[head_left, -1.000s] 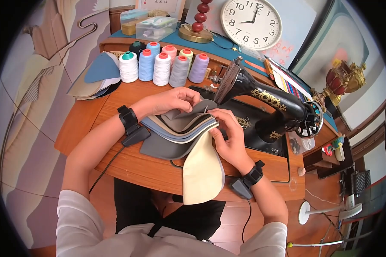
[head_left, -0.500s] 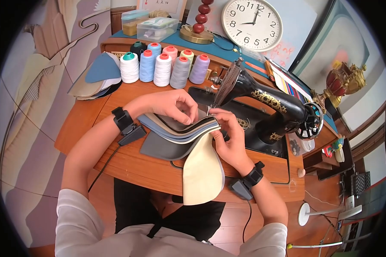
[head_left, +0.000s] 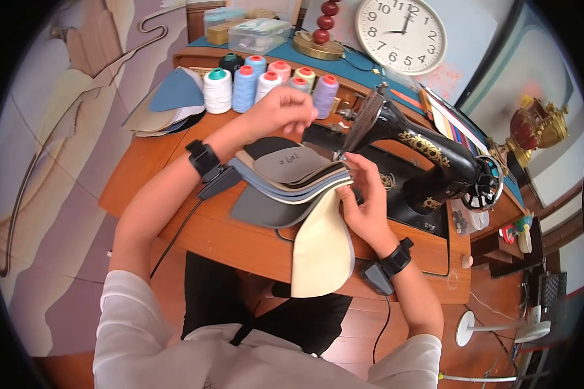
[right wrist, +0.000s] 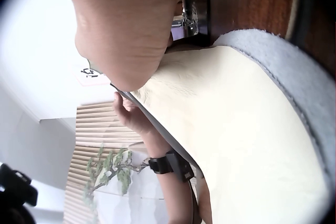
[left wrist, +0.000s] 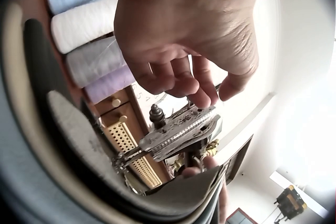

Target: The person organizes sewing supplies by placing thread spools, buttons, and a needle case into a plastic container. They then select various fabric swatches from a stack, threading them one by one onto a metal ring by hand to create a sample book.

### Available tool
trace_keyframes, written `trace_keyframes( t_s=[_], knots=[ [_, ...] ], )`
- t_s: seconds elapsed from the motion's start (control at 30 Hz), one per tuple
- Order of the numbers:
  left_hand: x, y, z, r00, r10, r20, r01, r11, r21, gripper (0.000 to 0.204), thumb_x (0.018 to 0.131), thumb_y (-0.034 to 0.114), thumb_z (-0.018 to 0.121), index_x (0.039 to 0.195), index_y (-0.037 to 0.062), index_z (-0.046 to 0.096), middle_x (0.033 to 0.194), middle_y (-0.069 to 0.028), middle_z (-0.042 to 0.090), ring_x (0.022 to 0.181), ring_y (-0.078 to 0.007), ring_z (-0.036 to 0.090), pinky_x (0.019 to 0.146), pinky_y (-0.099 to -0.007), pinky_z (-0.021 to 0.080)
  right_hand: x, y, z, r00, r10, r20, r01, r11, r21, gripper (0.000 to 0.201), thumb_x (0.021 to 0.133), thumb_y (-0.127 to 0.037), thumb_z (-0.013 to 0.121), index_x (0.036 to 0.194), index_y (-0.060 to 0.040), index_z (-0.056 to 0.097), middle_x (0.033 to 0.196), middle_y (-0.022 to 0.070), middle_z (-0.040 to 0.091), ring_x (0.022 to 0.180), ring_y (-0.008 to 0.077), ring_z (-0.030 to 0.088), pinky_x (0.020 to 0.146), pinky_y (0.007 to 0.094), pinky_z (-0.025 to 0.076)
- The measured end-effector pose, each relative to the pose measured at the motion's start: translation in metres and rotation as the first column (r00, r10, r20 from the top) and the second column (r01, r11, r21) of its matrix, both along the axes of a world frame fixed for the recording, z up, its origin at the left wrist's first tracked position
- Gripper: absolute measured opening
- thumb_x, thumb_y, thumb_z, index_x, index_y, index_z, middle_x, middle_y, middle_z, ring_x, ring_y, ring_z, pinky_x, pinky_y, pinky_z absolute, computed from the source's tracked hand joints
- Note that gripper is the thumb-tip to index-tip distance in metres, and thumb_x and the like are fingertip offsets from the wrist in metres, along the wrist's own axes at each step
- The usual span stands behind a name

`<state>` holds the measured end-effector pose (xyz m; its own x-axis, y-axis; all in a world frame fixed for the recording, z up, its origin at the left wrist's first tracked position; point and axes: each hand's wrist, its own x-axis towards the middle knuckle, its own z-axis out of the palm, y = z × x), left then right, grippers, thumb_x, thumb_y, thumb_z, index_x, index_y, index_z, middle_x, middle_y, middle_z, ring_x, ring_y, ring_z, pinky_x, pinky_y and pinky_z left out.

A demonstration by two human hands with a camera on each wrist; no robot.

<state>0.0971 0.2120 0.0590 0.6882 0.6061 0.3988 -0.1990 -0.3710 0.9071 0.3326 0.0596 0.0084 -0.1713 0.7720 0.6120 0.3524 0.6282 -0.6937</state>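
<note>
My right hand [head_left: 370, 201] pinches the edge of a layered stack of curved fabric pieces [head_left: 292, 188], thumb near and fingers behind, just in front of the sewing machine's needle end. The layers are black, beige, blue and white, with a grey piece [head_left: 292, 163] bearing handwriting on top. From the same edge a cream piece [head_left: 321, 249] hangs over the table's front; in the right wrist view its light-grey backing [right wrist: 294, 71] shows. My left hand [head_left: 280, 111] is raised above the far side of the stack, fingers loosely bent. Nothing shows between them in the left wrist view.
A black sewing machine [head_left: 428, 146] stands right of the stack. Several thread spools [head_left: 244, 91] line the back left, beside a fanned pile of fabric pieces [head_left: 178, 94]. Behind them are plastic boxes [head_left: 256, 35], a lamp base [head_left: 318, 47] and a clock [head_left: 402, 34].
My left hand has let the grey top piece down and moved up and away toward the spools. Handwriting on that piece now shows. The right hand keeps its grip; the head view has shifted.
</note>
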Motion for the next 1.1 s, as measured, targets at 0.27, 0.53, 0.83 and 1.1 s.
trace_keyframes(
  t_s=[0.27, 0.53, 0.83, 1.1],
  knots=[
    [-0.076, 0.005, 0.060, 0.781, 0.622, -0.058, -0.579, 0.756, 0.306, 0.025, 0.094, 0.030, 0.067, 0.082, 0.0081, 0.069, 0.070, 0.0050, 0.058, 0.066, -0.0027, 0.054, 0.058, -0.0204, 0.042, -0.001, 0.001, 0.002, 1.000, -0.011, 0.015, 0.011, 0.999, 0.041, 0.039, 0.085, 0.005, 0.066, 0.123, -0.0024, 0.060, 0.107, 0.0107, 0.064, 0.082, 0.0173, 0.060, 0.072, 0.0286, 0.050],
    [-0.215, 0.056, 0.024, -0.051, 0.941, -0.335, -0.543, 0.255, 0.800, 0.051, 0.082, 0.046, 0.071, 0.100, -0.0014, 0.072, 0.101, -0.0201, 0.074, 0.097, -0.0330, 0.071, 0.083, -0.0417, 0.055, -0.001, -0.001, 0.005, 0.999, -0.025, 0.030, 0.023, 0.997, 0.076, 0.036, 0.087, 0.003, 0.065, 0.122, -0.0025, 0.060, 0.106, 0.0104, 0.063, 0.085, 0.0187, 0.060, 0.071, 0.0291, 0.051],
    [-0.207, 0.050, 0.025, -0.191, 0.820, -0.539, -0.586, 0.345, 0.733, 0.070, 0.072, 0.049, 0.085, 0.114, -0.0040, 0.068, 0.112, -0.0241, 0.071, 0.107, -0.0368, 0.068, 0.088, -0.0446, 0.055, -0.002, -0.007, 0.012, 0.997, -0.026, 0.078, 0.021, 0.997, 0.071, 0.036, 0.087, 0.004, 0.065, 0.122, -0.0016, 0.059, 0.103, 0.0096, 0.062, 0.085, 0.0180, 0.060, 0.070, 0.0284, 0.050],
    [-0.198, 0.080, 0.015, 0.103, 0.968, -0.228, -0.932, 0.174, 0.318, 0.054, 0.082, 0.028, 0.079, 0.120, -0.0057, 0.061, 0.113, -0.0257, 0.070, 0.107, -0.0361, 0.068, 0.092, -0.0419, 0.053, -0.003, -0.010, 0.014, 0.996, -0.035, 0.078, 0.025, 0.993, 0.115, 0.037, 0.086, 0.005, 0.065, 0.122, -0.0021, 0.059, 0.105, 0.0115, 0.063, 0.082, 0.0200, 0.061, 0.067, 0.0292, 0.050]
  ],
)
